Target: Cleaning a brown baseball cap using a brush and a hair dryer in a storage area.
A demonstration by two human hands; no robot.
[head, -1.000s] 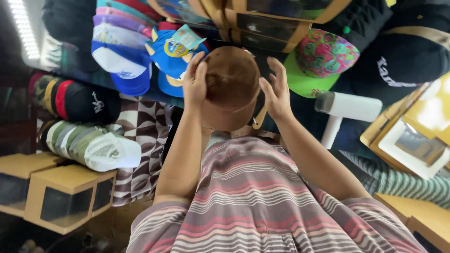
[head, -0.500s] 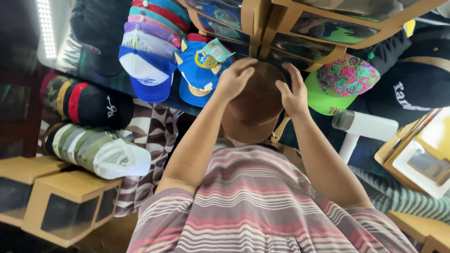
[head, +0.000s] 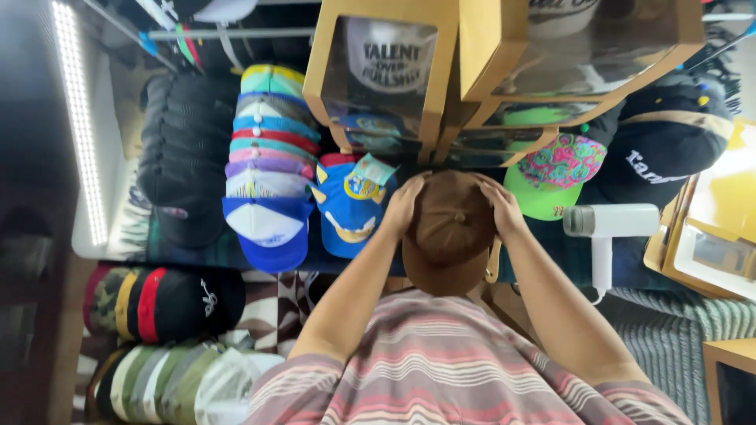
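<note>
Clasped between left hand (head: 403, 206) and right hand (head: 502, 208), brown cap (head: 449, 236) points its brim toward the person.

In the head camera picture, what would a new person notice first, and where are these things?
First, the brown cap at the centre, held on both sides by the left hand and the right hand. To its left stands a stack of colourful caps, with a blue cap between them. Above hang tan window boxes with caps inside, and a white hair dryer lies on the right.
</note>
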